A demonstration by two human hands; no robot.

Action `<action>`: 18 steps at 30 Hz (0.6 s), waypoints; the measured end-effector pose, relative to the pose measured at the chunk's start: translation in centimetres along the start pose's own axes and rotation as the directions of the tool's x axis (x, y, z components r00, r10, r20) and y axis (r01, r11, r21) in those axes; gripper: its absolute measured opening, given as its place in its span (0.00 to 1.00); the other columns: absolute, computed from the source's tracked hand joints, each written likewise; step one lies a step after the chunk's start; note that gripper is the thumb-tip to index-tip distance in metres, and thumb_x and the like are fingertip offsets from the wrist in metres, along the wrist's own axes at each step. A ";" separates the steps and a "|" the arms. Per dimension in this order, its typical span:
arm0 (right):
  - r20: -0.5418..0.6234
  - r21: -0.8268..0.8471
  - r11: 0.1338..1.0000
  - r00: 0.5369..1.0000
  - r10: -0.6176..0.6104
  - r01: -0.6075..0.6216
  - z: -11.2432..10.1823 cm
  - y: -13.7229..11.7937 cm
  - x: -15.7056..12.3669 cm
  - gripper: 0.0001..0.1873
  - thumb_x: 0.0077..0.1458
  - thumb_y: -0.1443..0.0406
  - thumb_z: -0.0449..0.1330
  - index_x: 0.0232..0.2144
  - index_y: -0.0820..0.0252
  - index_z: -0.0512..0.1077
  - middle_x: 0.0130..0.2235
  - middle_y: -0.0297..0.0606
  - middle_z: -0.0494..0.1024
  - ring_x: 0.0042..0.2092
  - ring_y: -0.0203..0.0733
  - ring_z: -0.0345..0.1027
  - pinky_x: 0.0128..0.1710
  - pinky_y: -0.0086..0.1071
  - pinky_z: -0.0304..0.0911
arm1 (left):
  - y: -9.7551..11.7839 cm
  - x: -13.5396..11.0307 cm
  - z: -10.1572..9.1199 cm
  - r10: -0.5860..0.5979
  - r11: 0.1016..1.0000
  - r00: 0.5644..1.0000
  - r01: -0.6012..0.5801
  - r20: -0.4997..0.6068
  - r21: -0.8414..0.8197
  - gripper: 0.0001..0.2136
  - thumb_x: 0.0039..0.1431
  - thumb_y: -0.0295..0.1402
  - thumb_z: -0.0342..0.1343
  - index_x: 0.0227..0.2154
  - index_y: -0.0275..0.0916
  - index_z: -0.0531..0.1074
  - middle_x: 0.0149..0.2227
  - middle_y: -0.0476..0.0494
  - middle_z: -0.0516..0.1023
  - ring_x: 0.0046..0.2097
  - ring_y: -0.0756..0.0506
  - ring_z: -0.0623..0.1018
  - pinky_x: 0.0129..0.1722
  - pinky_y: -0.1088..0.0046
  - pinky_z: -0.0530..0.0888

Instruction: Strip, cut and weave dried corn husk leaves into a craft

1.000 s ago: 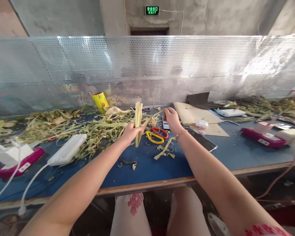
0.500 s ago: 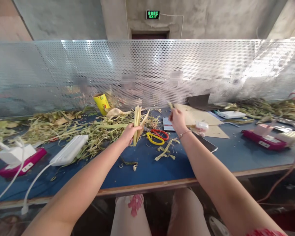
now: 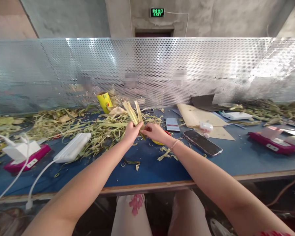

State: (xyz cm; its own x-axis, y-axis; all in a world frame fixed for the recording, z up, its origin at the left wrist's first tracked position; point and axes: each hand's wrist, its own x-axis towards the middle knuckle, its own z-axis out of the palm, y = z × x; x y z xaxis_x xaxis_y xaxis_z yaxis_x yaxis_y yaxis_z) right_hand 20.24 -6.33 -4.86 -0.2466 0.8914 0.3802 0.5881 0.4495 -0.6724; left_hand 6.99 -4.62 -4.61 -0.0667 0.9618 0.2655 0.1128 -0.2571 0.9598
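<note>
My left hand (image 3: 132, 131) is closed around a bundle of pale green-yellow dried leaf strips (image 3: 130, 112), whose upper ends fan out above the fingers. Against the lower end of the same bundle, my right hand (image 3: 155, 132) pinches with thumb and fingers, touching or almost touching the left. Exactly what lies between the right fingertips is partly hidden. Under the right hand, yellow loop handles (image 3: 158, 143) and a bit of red show. Loose leaf scraps (image 3: 165, 154) lie below the right wrist. A heap of dried leaf strips (image 3: 100, 131) spreads behind and left of my hands.
Right of my hands lie a phone (image 3: 203, 142), brown paper (image 3: 199, 115) and a small white case (image 3: 206, 126). A white power bank (image 3: 73, 147) and magenta power strip (image 3: 27, 160) with cables sit left. A yellow tube (image 3: 104, 102) stands by the perforated metal screen (image 3: 147, 72).
My right hand has moved left and down from beside the brown paper to the leaf bundle, uncovering the phone. The bundle in my left hand now tilts to the left.
</note>
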 end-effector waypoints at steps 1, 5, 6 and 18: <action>-0.009 -0.008 1.000 1.000 0.008 -0.008 0.3 0.0 0.0 0.14 0.49 0.58 0.56 0.21 0.60 0.61 0.20 0.29 0.67 0.22 0.33 0.61 0.24 0.27 0.54 | -0.1 0.0 0.1 0.009 1.000 1.000 -0.009 -0.011 0.006 0.09 0.43 0.37 0.57 0.24 0.37 0.66 0.16 0.54 0.64 0.16 0.54 0.63 0.16 0.77 0.60; 0.068 0.118 0.992 0.997 0.040 -0.047 0.5 0.2 0.2 0.09 0.52 0.63 0.52 0.22 0.60 0.61 0.19 0.29 0.67 0.20 0.32 0.61 0.22 0.25 0.55 | -0.1 0.0 0.2 0.031 0.999 0.997 -0.033 -0.071 -0.033 0.09 0.44 0.36 0.56 0.23 0.38 0.63 0.16 0.54 0.64 0.16 0.54 0.64 0.16 0.78 0.60; 0.072 0.130 0.990 0.997 0.038 -0.047 0.5 0.2 0.2 0.08 0.51 0.64 0.52 0.22 0.60 0.61 0.19 0.29 0.67 0.20 0.32 0.61 0.22 0.25 0.55 | 0.0 0.0 0.2 0.034 0.998 0.996 -0.038 -0.077 -0.049 0.09 0.44 0.36 0.56 0.22 0.38 0.63 0.16 0.55 0.63 0.16 0.54 0.63 0.16 0.78 0.60; -0.159 -0.128 0.984 0.976 -0.146 0.126 0.4 0.9 0.3 0.09 0.42 0.74 0.52 0.28 0.61 0.69 0.28 0.35 0.73 0.29 0.36 0.64 0.33 0.29 0.58 | 0.6 0.0 0.4 -0.075 0.966 0.996 0.061 -0.046 -0.251 0.10 0.40 0.33 0.56 0.20 0.39 0.59 0.12 0.57 0.59 0.14 0.55 0.61 0.15 0.79 0.58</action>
State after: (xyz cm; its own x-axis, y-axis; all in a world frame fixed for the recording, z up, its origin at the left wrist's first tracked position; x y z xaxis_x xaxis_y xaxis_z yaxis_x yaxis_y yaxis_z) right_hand 20.39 -5.67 -5.56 -0.2043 0.7956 0.5703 0.6458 0.5474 -0.5323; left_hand 7.46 -4.75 -4.10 -0.1203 0.9730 0.1970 -0.1436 -0.2134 0.9664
